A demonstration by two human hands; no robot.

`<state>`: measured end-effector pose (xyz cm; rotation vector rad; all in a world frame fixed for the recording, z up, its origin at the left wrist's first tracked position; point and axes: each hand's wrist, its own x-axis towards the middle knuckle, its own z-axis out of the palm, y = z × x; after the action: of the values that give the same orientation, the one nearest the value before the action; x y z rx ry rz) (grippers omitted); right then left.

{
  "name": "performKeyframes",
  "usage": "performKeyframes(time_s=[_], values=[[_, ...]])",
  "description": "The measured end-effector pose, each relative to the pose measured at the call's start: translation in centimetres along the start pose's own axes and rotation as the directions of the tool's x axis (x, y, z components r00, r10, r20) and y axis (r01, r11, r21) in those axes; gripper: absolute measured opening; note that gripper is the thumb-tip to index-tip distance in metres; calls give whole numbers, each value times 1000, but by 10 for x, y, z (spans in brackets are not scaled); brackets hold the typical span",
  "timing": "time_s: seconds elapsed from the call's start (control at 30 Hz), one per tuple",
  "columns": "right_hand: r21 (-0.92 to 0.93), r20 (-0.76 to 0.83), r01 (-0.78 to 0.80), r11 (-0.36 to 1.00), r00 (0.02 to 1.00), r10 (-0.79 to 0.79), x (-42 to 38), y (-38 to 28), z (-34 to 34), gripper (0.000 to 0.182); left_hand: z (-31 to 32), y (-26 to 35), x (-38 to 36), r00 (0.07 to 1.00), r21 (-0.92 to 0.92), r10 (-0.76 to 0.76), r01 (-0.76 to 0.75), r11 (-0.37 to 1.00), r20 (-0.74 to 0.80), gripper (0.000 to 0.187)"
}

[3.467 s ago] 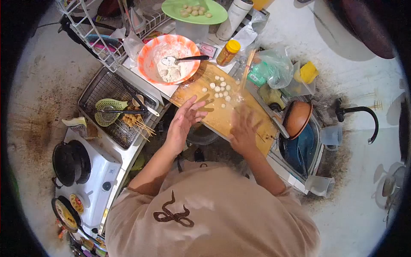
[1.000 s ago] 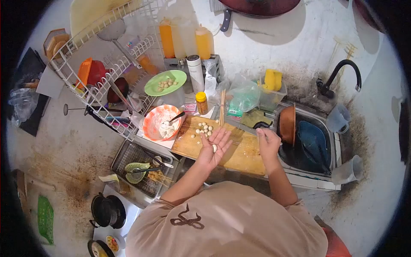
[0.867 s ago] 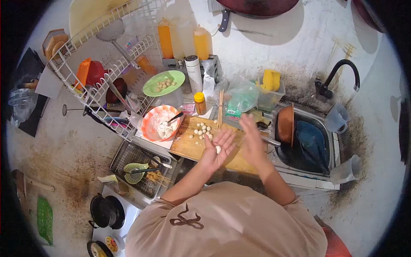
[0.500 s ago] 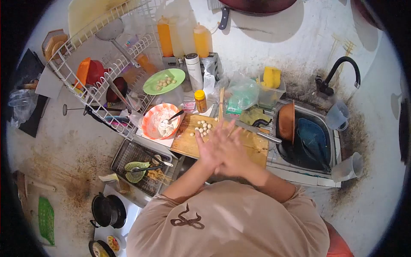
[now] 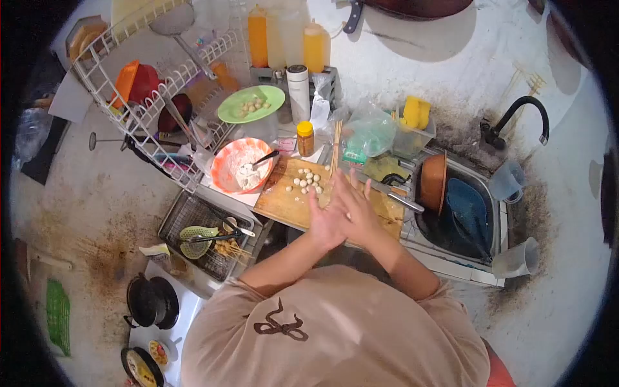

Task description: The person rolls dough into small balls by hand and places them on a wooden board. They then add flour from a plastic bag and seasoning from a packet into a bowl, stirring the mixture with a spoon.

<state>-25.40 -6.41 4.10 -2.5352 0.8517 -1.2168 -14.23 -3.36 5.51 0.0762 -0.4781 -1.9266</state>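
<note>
My left hand [image 5: 325,224] and my right hand [image 5: 360,218] are palm to palm over the near edge of a wooden cutting board [image 5: 280,203]. Their fingers are stretched out and partly spread, pointing away from me. Whether anything lies between the palms is hidden. Several small pale dough balls [image 5: 308,181] rest on the board just beyond my left fingers. Left of them, an orange-and-white bowl [image 5: 222,164] holds white dough or flour and a dark-handled spoon. A bundle of wooden skewers [image 5: 336,145] and a knife [image 5: 405,202] lie beyond and beside my right hand.
A green plate [image 5: 264,116] with more balls stands behind the bowl, near a yellow-capped jar [image 5: 305,138] and a white flask [image 5: 298,93]. The sink [image 5: 496,216] with pans is on the right. On the left are a dish rack [image 5: 151,145] and a wire fryer basket [image 5: 177,216].
My pressed-together hands have shifted against each other, with the fingers now pointing more upward and lined up. The camera view has tilted slightly. The balls and bowl stay in place.
</note>
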Motion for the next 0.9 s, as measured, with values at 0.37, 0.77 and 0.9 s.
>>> performKeyframes(time_s=[0.37,0.77,0.9], values=[[-263,223,-336,904,891,396,-18,15,33,56,-35,38,1,839,573,533,-384,724,-112,77],[-479,345,-293,828,804,484,1,23,53,67,-53,86,-62,780,665,613,-390,637,-129,85],[-524,562,-210,825,643,521,-2,-8,33,72,-63,90,-67,785,642,604,-393,658,-138,83]])
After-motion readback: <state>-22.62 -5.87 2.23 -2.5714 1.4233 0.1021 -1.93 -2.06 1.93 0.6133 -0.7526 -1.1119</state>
